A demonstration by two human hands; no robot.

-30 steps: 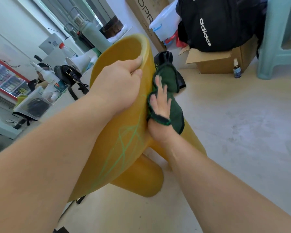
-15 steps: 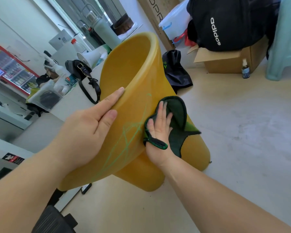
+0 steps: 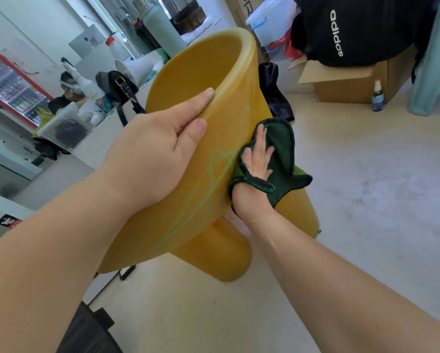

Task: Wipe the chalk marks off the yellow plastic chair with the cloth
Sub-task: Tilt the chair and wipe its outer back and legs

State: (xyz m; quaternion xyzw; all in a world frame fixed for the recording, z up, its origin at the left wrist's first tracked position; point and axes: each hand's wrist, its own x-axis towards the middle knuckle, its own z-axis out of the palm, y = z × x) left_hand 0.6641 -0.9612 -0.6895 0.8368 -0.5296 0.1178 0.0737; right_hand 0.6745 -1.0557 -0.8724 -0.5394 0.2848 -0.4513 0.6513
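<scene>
1. While left hand (image 3: 152, 149) clamps the yellow chair (image 3: 221, 103) rim at frame centre, right hand (image 3: 256, 169) presses the cloth (image 3: 282, 154) flat, fingers spread.
2. Green chalk marks (image 3: 214, 179) remain lower-left of cloth — best sweep down-left, firm pressure.

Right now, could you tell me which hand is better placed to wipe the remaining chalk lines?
Right. The right hand already presses the cloth flat on the chair beside the chalk lines; the left hand grips the rim, steadying it.

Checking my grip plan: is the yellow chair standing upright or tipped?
Tipped. The yellow chair leans steeply, braced at its rim by the left hand, while the right hand presses the cloth against its side.
</scene>
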